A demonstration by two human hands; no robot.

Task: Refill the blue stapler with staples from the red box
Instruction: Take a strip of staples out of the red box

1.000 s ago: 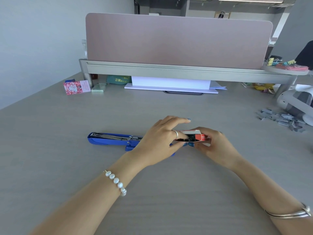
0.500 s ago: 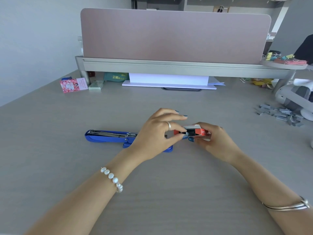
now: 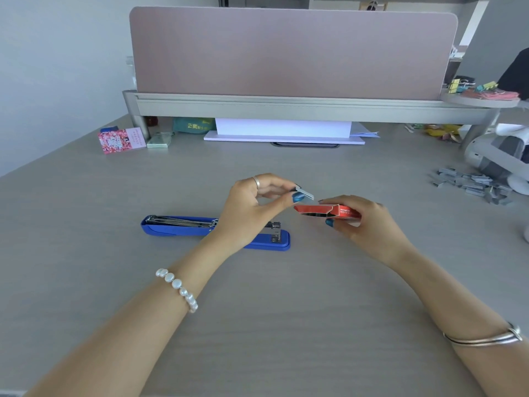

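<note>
Only the head cam to go on here, so it's one view and that's it.

What just changed: a second ago both hands were bunched together at the mouth of the red box (image 3: 329, 211), left fingers digging into it. Now the left hand (image 3: 252, 207) has pulled up and away and has a strip of staples (image 3: 305, 194) pinched between thumb and fingertips, just clear of the box opening. So the strip is out, which to me means the extraction step is done and loading is next. The right hand (image 3: 360, 222) is closed around the box, holding it just off the desk (image 3: 86, 253) with its open end facing left.

The blue stapler (image 3: 177, 226) lies flat on the desk under and behind the left wrist, top arm swung fully open so it stretches out long. The metal rail with its spring shows at the left end, and that's where I reckon the strip has to go.

Stuff I can't make out:
- The stapler's middle, hinge included, is behind the left hand.
- Can't tell if the staple channel is empty.
- The strip is tiny and a bit blurred, so no idea how long it is or which way the legs point.
- Dark stuff inside the box mouth is probably more strips, can't confirm.
- A heap of loose staples (image 3: 472, 186) sits far right, well apart from all this.
</note>
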